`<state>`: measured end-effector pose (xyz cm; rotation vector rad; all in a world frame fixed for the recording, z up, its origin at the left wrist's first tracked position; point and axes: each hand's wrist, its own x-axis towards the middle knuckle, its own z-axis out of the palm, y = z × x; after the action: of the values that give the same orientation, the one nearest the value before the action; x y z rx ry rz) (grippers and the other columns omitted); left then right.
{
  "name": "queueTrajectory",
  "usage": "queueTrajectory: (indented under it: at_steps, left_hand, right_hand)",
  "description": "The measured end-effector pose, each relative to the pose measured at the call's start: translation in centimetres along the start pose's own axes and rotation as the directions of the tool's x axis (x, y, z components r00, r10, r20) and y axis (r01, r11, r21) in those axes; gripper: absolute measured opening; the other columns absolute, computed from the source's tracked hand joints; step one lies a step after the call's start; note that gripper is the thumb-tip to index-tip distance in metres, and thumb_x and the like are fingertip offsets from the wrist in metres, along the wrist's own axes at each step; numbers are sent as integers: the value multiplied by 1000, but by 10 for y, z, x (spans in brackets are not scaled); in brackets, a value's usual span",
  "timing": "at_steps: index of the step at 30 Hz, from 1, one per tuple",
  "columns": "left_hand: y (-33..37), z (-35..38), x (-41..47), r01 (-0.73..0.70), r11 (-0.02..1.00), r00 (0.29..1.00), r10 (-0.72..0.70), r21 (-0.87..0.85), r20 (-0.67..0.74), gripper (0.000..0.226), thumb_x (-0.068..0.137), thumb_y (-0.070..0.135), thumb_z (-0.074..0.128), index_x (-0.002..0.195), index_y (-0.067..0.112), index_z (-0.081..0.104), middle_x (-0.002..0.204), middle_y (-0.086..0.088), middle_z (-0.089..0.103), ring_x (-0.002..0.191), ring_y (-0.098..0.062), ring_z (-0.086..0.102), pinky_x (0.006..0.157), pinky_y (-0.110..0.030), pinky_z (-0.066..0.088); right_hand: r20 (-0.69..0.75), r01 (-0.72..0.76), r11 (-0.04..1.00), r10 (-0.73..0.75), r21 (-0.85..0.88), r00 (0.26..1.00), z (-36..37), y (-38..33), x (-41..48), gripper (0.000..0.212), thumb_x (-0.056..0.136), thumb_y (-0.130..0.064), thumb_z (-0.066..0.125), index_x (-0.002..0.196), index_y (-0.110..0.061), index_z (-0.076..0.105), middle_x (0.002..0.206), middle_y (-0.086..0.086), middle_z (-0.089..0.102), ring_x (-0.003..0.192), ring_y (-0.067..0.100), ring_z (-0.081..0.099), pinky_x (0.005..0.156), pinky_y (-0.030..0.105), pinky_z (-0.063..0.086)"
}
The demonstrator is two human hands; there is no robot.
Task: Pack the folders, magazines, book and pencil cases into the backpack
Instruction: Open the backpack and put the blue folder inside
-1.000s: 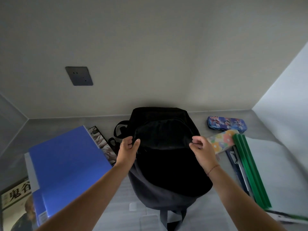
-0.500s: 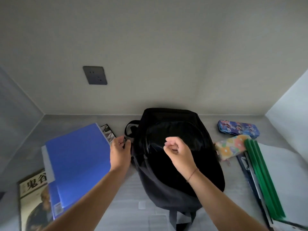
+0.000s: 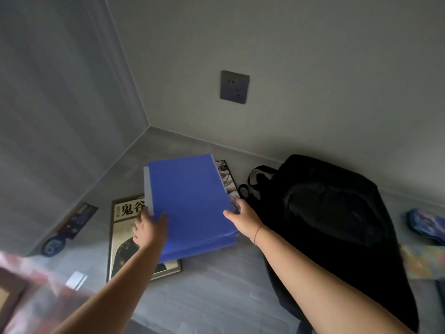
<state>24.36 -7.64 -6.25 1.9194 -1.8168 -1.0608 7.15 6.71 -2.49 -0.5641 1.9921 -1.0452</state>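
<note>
A stack of blue folders (image 3: 190, 201) lies at the centre, over a book with Chinese characters on its cover (image 3: 125, 213) and a magazine (image 3: 227, 182). My left hand (image 3: 148, 229) grips the folders' left near edge, thumb on top. My right hand (image 3: 242, 214) grips their right edge. The black backpack (image 3: 332, 225) lies to the right of the folders. Two pencil cases sit at the right edge: a blue one (image 3: 426, 225) and a flowery one (image 3: 423, 261).
The items lie on a grey surface in a corner between two walls. A dark socket plate (image 3: 234, 87) is on the back wall. A dark blue item (image 3: 69, 225) lies by the left wall. A blurred reddish object (image 3: 21, 285) fills the lower left corner.
Both hands left the backpack and moved left onto the blue folders, taking hold of their edges. The view swung left, so the backpack now sits to the right.
</note>
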Motion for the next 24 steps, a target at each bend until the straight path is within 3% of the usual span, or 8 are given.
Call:
queueTrajectory:
  at_steps: [4, 7, 11, 15, 20, 24]
  left_hand:
    - [-16, -1, 25, 127, 980, 989, -113, -152, 94, 57, 86, 34, 57, 136, 16, 38, 132, -19, 48, 115, -41, 50, 95, -54, 45]
    - [-13, -1, 31, 168, 948, 980, -131, -270, 149, 51, 89, 29, 56, 135, 13, 40, 123, -15, 55, 101, -35, 56, 81, -43, 49]
    - [-8, 3, 37, 250, 910, 960, -189, -331, 207, 48, 88, 29, 62, 127, 5, 48, 118, -16, 59, 103, -36, 58, 84, -42, 49]
    - [-11, 2, 45, 271, 904, 953, -205, -329, 222, 39, 79, 23, 74, 109, 3, 59, 109, -18, 65, 92, -35, 63, 82, -45, 53]
    - [-10, -9, 37, 196, 800, 950, -12, -567, 312, 30, 81, 6, 69, 108, 9, 55, 102, -14, 67, 78, -31, 66, 70, -42, 55]
    - [1, -25, 24, 106, 734, 914, 195, -671, 357, 25, 81, 3, 68, 103, 14, 62, 91, -9, 73, 74, -25, 71, 64, -38, 58]
  right_hand:
    - [11, -110, 990, 110, 88, 994, 13, 12, 31, 49, 89, -20, 60, 134, -16, 40, 127, 5, 58, 100, 20, 60, 84, 29, 48]
    - [-24, -131, 984, 134, 120, 991, 21, 19, 44, 47, 88, -17, 61, 131, -14, 41, 120, 4, 58, 103, 23, 61, 86, 32, 50]
    - [0, -160, 971, 163, 177, 987, 32, 30, 59, 50, 85, -22, 64, 131, -15, 45, 125, 7, 60, 108, 26, 62, 93, 38, 52]
    - [32, -162, 959, 159, 232, 987, 35, 32, 64, 35, 88, -17, 62, 122, -11, 57, 119, 9, 65, 102, 27, 64, 82, 33, 53]
    - [91, -164, 950, 145, 267, 985, 30, 35, 71, 34, 89, -20, 61, 122, -11, 60, 120, 8, 66, 104, 25, 65, 82, 33, 52]
    - [78, -39, 897, 6, 440, 997, 21, 21, 67, 23, 85, -18, 68, 107, -16, 63, 106, 2, 69, 93, 17, 67, 78, 28, 54]
